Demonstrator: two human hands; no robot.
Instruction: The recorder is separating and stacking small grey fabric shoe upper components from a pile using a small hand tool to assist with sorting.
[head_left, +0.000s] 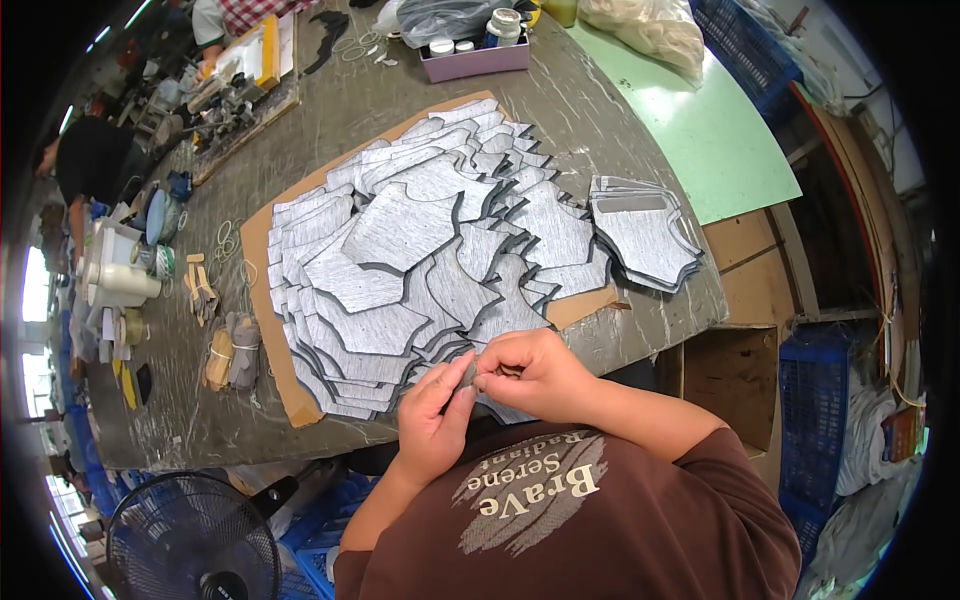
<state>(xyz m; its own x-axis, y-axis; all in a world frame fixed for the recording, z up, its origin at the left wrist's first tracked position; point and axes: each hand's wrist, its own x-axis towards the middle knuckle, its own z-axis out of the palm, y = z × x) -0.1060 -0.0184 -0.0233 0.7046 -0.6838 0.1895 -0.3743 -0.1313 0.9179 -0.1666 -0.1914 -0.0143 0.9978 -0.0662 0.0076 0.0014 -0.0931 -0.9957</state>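
Brown T-shirt (660,500): worn by the operator; nearest the camera, below the hands.
Left hand (432,412): grip closed, thumb and fingers pinching a small grey piece (468,374).
Right hand (533,372): thumb and forefinger drawn together at the same piece; the exact contact is partly hidden by the fingers.
Small grey piece: held between both hands, above the near edge of the panel pile; its full outline cannot be made out.
Grey panel pile (405,230): curved, pre-cut pieces overlapping in loose, fanned layers; several lie across others at differing angles.
Cardboard sheet (262,292): under the pile, on the table (640,335).
Side stack (640,238): similar panels, set apart at the right and squared more neatly; a darker strip shows on the top piece.
Work done: cutting to shape appears complete on all visible panels; whether the side stack is finished or waiting cannot be told.
Work left: the held piece is judged to be mid-handling; the large pile suggests that most panels await attention.
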